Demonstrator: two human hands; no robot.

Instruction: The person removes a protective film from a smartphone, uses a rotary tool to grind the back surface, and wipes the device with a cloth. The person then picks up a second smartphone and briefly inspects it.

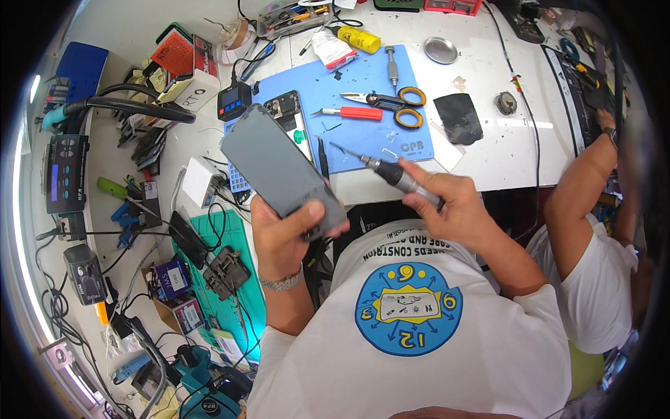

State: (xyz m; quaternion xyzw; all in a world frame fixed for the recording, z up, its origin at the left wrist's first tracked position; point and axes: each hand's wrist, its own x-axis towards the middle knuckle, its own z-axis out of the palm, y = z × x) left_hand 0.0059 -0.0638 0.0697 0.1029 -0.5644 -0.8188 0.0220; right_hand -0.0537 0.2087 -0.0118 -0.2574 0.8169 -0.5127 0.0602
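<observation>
My left hand is closed around the lower end of a grey phone screen panel, with the thumb across its face. The panel is tilted above the near left part of the blue work mat. A slim grey and black pen-shaped tool with a thin metal tip is gripped in my right hand. Its tip points left toward the panel and stays apart from it. Partly hidden behind the panel lies an opened phone body on the mat. Black tweezers rest close beside the panel.
On the mat lie scissors, a red craft knife and a grey screwdriver. A black sheet and a round metal dish are to the right. Cables and equipment crowd the left; another person's arm reaches in at right.
</observation>
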